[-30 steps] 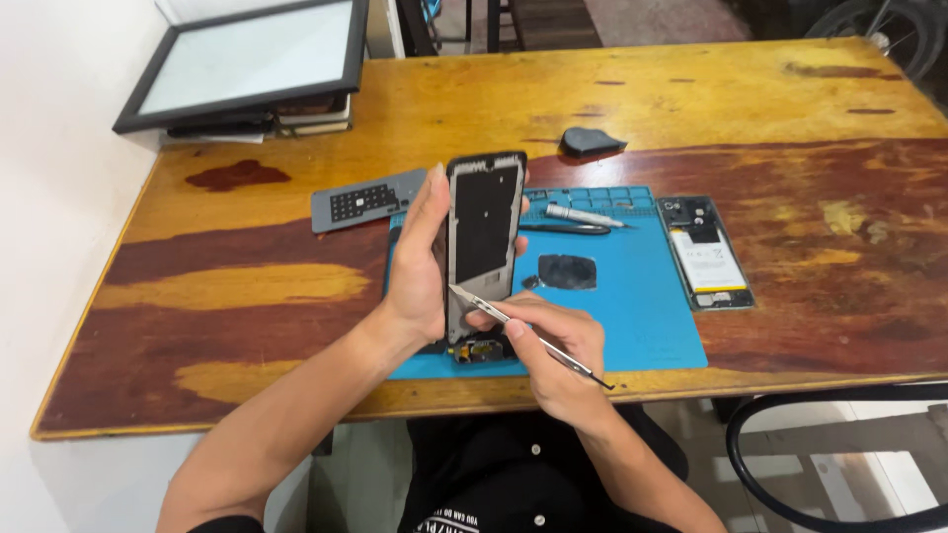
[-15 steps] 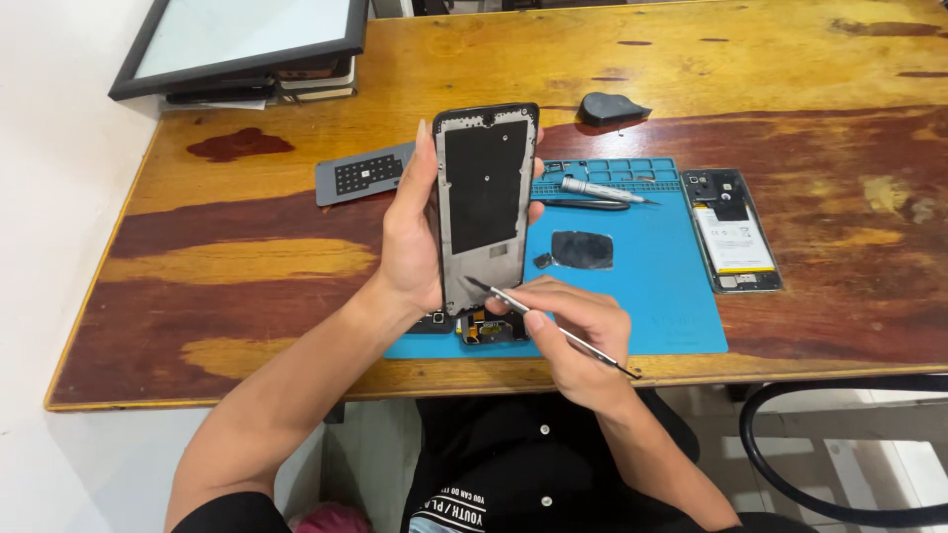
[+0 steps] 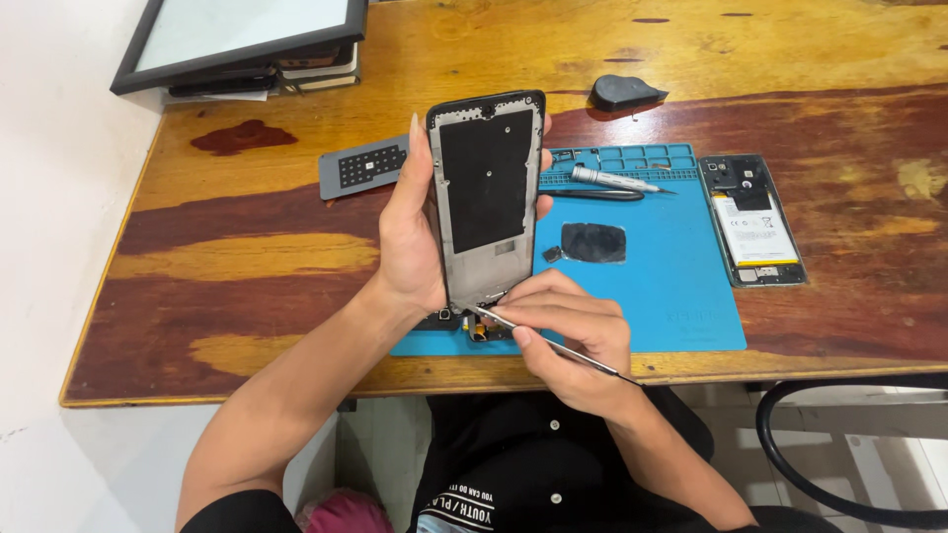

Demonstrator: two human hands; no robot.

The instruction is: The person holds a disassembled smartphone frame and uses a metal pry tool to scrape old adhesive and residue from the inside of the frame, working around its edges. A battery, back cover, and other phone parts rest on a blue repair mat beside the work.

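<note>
left hand [image 3: 415,237] stays clamped on phone frame [image 3: 487,197], now raised nearer; right hand [image 3: 573,336] pinches tweezers [image 3: 553,345], tip at frame's lower edge, above mat [image 3: 671,286].

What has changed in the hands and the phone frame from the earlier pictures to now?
The left hand has raised the phone frame more upright. The right hand has moved the thin metal tool slightly in, with its tip at the frame's bottom edge. Both grips are unchanged; the things on the blue mat stayed.
</note>
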